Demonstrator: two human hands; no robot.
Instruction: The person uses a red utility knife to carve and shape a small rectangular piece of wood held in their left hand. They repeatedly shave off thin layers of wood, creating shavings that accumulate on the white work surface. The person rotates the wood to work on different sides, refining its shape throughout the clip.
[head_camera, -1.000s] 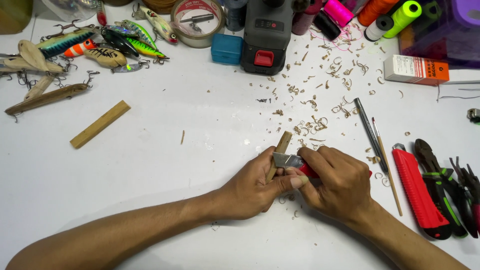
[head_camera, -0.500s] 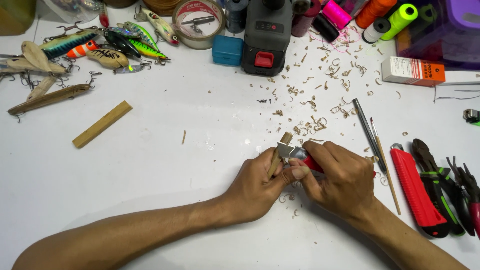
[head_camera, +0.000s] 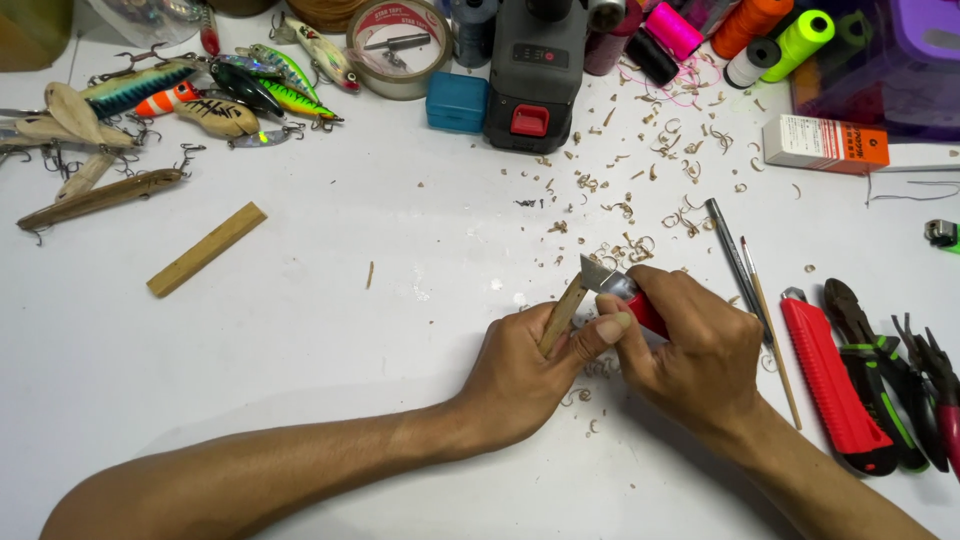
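1. Gripping tight, the left hand (head_camera: 525, 375) is wrapped around the lower part of a small wooden stick (head_camera: 562, 315), with the stick's upper end poking out above the fingers, tilted up and to the right.
2. Right hand (head_camera: 690, 345) is closed around a red-handled utility knife (head_camera: 622, 288); its silver blade tip sits right at the top end of the stick, touching it.
3. Left thumb presses up beside the knife handle, so both hands meet over the stick, near the middle of the table (head_camera: 300, 330), a little toward the near edge.
4. Curled wood shavings (head_camera: 640, 205) lie scattered from the hands back toward the far edge, too many to count; a few more lie just under the hands.
5. One second wooden stick (head_camera: 206, 250), longer and flat, lies well apart toward the left edge.
6. Far left corner: a heap of fishing lures (head_camera: 220, 95), painted and bare wood ones, hooks tangled; I cannot give an exact count.
7. One roll of tape (head_camera: 398, 48), one small blue box (head_camera: 457, 102) and one grey power-tool battery pack (head_camera: 535, 75) stand along the far edge.
8. Right of the hands: two thin brushes (head_camera: 745, 280) side by side, one big red utility knife (head_camera: 835, 385), then two pliers (head_camera: 900, 370) by the right edge.
9. Far right corner: thread spools (head_camera: 790, 35) in pink, orange and neon yellow, plus one white-and-orange carton (head_camera: 825, 145).
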